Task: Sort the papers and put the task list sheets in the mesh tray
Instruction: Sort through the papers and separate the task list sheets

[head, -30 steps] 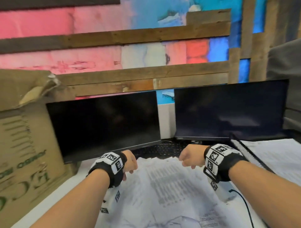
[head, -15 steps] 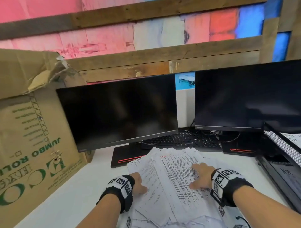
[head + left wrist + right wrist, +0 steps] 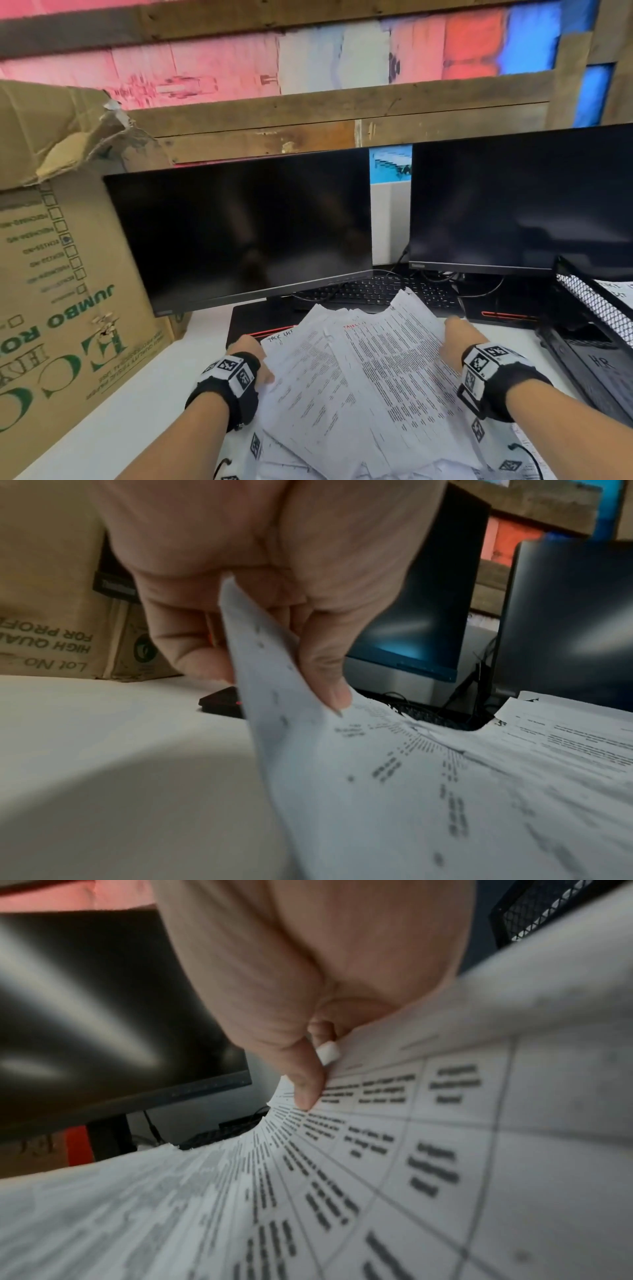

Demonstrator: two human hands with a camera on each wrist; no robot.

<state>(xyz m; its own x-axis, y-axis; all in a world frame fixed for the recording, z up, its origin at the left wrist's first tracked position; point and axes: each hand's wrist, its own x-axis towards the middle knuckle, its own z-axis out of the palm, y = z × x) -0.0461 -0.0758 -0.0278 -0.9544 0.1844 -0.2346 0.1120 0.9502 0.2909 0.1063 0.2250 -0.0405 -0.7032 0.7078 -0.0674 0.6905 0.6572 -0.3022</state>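
Note:
A loose, fanned pile of printed papers point(image 3: 359, 377) lies on the white desk in front of the monitors; some sheets carry handwritten headings. My left hand point(image 3: 251, 356) pinches the pile's left edge, thumb on top and fingers beneath, seen close in the left wrist view point(image 3: 281, 666) with the sheet point(image 3: 411, 791) lifted. My right hand point(image 3: 455, 337) holds the pile's right edge; its thumb point(image 3: 308, 1088) presses on a table-printed sheet point(image 3: 394, 1177) with fingers curled behind. The black mesh tray point(image 3: 594, 303) stands at the right with a sheet in it.
Two dark monitors point(image 3: 246, 229) stand behind the pile, with a black keyboard point(image 3: 373, 291) under them. A large cardboard box point(image 3: 61, 274) fills the left. Below the mesh tray is a black tray marked HR point(image 3: 599, 359). Cables trail near the desk's front edge.
My hands came down from above the pile, lay on the papers, then spread outward to its left and right edges and took hold. The view tilted downward.

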